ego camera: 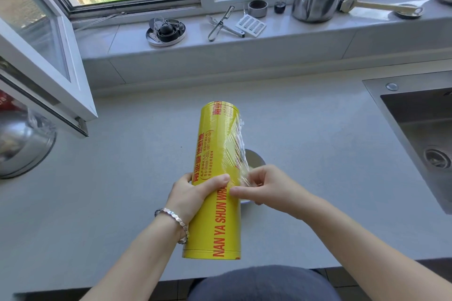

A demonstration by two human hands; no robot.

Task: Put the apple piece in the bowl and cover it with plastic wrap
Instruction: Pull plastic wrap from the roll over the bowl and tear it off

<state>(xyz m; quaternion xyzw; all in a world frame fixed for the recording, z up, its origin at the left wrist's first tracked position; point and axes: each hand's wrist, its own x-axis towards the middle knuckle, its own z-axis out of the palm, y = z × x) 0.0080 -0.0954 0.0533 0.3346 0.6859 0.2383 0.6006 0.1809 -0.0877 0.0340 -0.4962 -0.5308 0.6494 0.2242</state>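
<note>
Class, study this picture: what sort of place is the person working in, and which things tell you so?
Most likely a home kitchen: a steel sink set into the grey countertop, and a metal pot and peeler on the windowsill.

A home kitchen: grey counter (122, 178), steel sink (415, 129), pot (315, 5) on windowsill (293, 32)
</note>
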